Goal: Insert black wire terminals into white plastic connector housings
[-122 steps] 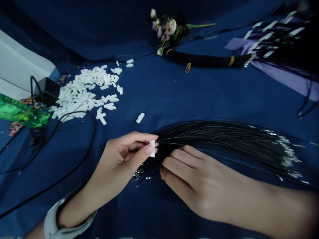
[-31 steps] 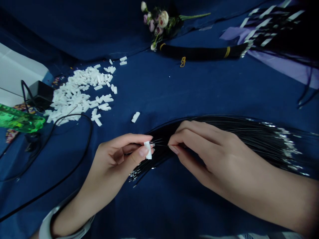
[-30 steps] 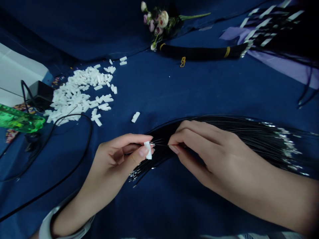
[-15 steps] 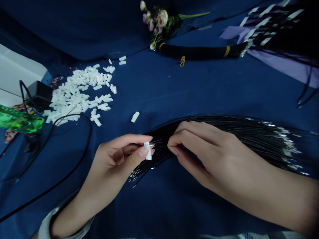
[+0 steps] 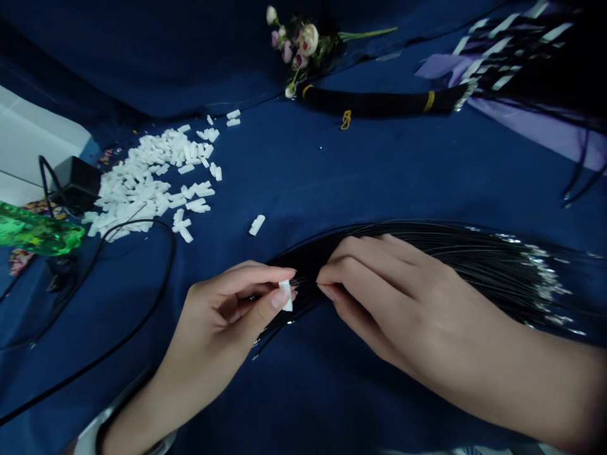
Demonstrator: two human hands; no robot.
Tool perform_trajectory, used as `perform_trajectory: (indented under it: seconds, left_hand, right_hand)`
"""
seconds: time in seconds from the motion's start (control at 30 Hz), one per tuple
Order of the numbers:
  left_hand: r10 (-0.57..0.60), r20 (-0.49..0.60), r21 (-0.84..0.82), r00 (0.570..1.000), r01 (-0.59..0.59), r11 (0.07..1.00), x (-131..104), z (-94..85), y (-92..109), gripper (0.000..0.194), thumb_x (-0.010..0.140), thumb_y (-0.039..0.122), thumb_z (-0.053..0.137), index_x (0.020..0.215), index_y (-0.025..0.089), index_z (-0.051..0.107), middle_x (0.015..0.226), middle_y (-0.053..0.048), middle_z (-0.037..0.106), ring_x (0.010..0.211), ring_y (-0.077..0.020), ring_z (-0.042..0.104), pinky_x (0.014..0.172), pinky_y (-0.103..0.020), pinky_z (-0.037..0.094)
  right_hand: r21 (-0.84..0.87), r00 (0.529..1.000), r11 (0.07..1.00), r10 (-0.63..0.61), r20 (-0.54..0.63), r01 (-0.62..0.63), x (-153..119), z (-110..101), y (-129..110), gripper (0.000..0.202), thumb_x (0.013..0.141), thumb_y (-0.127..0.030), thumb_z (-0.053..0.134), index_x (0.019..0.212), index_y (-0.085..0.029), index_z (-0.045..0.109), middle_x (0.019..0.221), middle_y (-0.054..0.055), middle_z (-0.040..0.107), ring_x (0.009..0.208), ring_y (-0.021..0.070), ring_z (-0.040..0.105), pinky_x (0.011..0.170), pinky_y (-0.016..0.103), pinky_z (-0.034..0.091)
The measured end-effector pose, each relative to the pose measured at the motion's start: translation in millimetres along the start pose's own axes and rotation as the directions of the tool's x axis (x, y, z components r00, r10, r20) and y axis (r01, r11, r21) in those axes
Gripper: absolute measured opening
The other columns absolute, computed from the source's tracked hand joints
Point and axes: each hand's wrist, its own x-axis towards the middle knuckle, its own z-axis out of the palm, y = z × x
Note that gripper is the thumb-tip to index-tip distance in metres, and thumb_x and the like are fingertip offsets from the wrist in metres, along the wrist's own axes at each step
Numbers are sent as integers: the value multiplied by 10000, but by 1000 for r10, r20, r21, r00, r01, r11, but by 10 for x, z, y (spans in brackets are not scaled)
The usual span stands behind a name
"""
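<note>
A small white connector housing [image 5: 287, 301] is pinched upright between the thumb and index finger of my left hand [image 5: 208, 328]. To its right, my right hand [image 5: 403, 297] is closed in a pinch on a thin black wire, hard to make out against the dark wires behind; its end lies near the housing, and I cannot tell whether it is inside. Under both hands runs a loose bundle of black wires [image 5: 469, 265], with shiny metal terminals [image 5: 545, 275] at its right end. A single white housing [image 5: 257, 225] lies on the blue cloth above my left hand.
A heap of white housings [image 5: 137, 170] lies at the left, by a black adapter [image 5: 78, 180] and a green bottle [image 5: 38, 229]. A black cable [image 5: 118, 338] curves across the cloth. Behind are a tied wire bundle [image 5: 370, 104], artificial flowers [image 5: 308, 41] and purple sheeting [image 5: 531, 123].
My left hand has shifted slightly right and down with the housing, narrowing the gap to my right fingertips. My right hand keeps its pinch, barely moved.
</note>
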Motion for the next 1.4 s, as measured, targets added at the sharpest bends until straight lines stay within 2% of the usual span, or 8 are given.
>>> perform_trajectory:
  seconds: [0.2,0.37,0.53,0.63,0.8,0.97,1.17,1.4]
  left_hand:
    - [-61,35,-74,998,64,995,-13,36,18,279,819,154,775,907,414,822,765,107,817,643,-64,753,558,-31,544]
    - [-33,47,-127,998,39,991,-26,57,43,363,810,93,761,911,437,823,836,106,820,678,-70,764,587,-42,572]
    - [-15,41,-68,999,18,998,-51,59,52,372,807,99,764,916,451,820,872,111,815,656,-54,744,571,-39,560]
    - [10,25,-23,1000,-9,1000,-63,55,48,338,806,110,761,906,426,827,844,106,806,608,-44,710,527,-44,532]
    - [41,-49,34,998,-39,999,-20,23,23,250,802,156,771,885,384,833,803,91,802,534,-51,659,442,-87,480]
    - [-31,-56,18,998,32,999,42,-16,-14,177,836,228,772,931,368,827,772,80,821,649,-80,735,536,-79,524]
    - [-46,-38,6,998,46,999,53,-13,-28,148,830,237,775,912,348,830,749,70,824,612,-86,729,504,-87,515]
    - [-55,-32,24,998,56,998,40,-16,-27,158,825,263,780,916,383,826,722,79,817,550,-69,681,462,-85,470]
  right_hand:
    - [18,999,999,-41,20,40,-12,32,-37,183,973,-56,463,917,-83,635,801,55,570,693,151,500,593,313,413]
    - [35,998,998,-62,26,61,-12,26,-50,228,996,-76,441,876,-90,634,791,59,562,678,143,469,603,307,415]
    - [60,998,996,-68,10,67,-27,51,-61,226,975,-48,455,833,-94,626,770,61,555,633,136,415,577,304,374]
    - [67,998,996,-59,6,58,-24,39,-78,225,980,-62,459,848,-83,639,781,72,566,652,140,445,594,309,383]
    - [25,988,991,-126,-87,129,34,-40,-108,268,959,-51,469,786,-113,664,747,79,586,685,164,464,608,334,351]
    - [-5,984,986,-169,52,169,6,32,-58,334,975,-50,416,761,-115,664,776,72,584,684,163,427,638,338,343]
    - [-151,980,970,-182,78,192,-39,166,-26,293,949,-61,474,708,-139,622,741,60,533,695,180,404,639,328,310]
    - [-105,977,975,-181,117,193,-40,138,-26,252,941,-29,454,827,-118,661,755,55,522,698,181,408,644,322,307]
